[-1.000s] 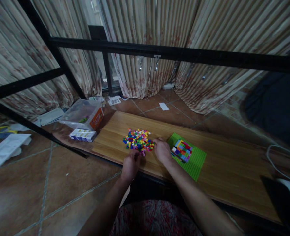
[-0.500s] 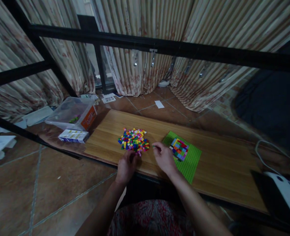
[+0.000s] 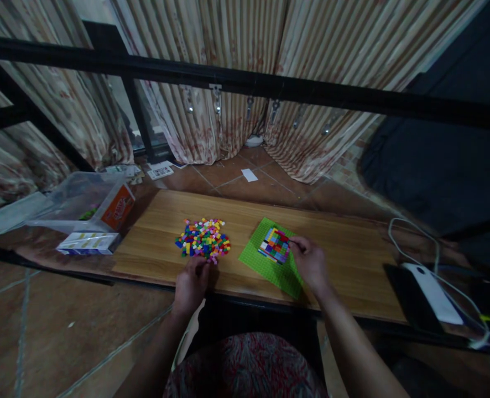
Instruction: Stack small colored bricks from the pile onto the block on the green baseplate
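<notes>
My right hand (image 3: 311, 262) is at the right side of a patchwork of coloured toy bricks (image 3: 273, 246), its fingers pinched on a small dark toy brick whose details are blurred. That patchwork sits on a green studded baseplate (image 3: 286, 281). Against the near edge of a loose pile of coloured toy bricks (image 3: 203, 237) rests my left hand (image 3: 192, 284). Its fingers are closed together, and whatever is between them is hidden.
Pile and baseplate lie on a long wooden tabletop (image 3: 353, 276). To the left are a clear plastic bin (image 3: 83, 199) and a small box (image 3: 88, 243). A white device with a cable (image 3: 433, 293) is at the right end. A dark metal rail (image 3: 236, 80) crosses beyond the table.
My right hand has moved from between the pile and the baseplate to the right side of the brick patchwork. My left hand stays by the pile. The view has turned right.
</notes>
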Demonstrator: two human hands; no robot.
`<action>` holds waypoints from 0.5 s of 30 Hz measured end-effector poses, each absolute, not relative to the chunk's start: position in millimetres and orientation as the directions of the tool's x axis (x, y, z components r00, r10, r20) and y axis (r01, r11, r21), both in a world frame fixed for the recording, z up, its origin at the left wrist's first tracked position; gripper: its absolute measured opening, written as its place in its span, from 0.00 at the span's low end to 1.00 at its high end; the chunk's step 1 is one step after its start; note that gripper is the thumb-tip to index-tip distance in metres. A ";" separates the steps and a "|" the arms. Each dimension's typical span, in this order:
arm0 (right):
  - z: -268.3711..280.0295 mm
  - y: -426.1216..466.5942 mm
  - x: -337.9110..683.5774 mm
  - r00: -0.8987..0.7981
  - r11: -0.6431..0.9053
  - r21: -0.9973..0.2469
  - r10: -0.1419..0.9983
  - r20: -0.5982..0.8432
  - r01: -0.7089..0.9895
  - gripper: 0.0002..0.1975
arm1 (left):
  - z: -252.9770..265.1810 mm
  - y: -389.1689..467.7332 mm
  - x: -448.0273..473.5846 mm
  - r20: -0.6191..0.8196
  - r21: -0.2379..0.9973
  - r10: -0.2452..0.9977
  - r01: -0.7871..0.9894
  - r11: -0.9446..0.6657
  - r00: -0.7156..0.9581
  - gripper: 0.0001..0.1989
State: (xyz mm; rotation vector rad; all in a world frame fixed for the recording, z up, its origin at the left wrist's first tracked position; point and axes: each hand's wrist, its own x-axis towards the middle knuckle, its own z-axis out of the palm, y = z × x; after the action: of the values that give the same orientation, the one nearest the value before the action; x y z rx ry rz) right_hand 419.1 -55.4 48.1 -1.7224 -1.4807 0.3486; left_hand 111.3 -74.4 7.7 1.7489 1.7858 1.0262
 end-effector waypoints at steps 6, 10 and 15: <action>52.5 -36.4 415.0 0.083 0.095 -0.558 0.955 0.286 0.825 0.14 | 8.0 -74.6 111.4 0.192 0.754 0.976 0.652 -0.079 -0.104 0.11; 51.0 -32.1 414.3 0.029 0.125 -0.476 0.953 0.303 0.870 0.13 | 9.9 -74.6 112.0 0.188 0.730 0.977 0.680 -0.069 -0.103 0.10; 49.3 -31.5 412.6 0.032 0.130 -0.469 0.947 0.321 0.874 0.14 | 10.8 -75.1 112.6 0.196 0.731 0.974 0.678 -0.070 -0.110 0.10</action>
State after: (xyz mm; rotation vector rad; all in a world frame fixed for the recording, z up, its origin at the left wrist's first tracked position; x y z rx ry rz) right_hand 412.6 -31.5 49.3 -1.7513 -1.8481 0.1666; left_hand 112.6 -75.1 10.8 1.7714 1.8153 1.0127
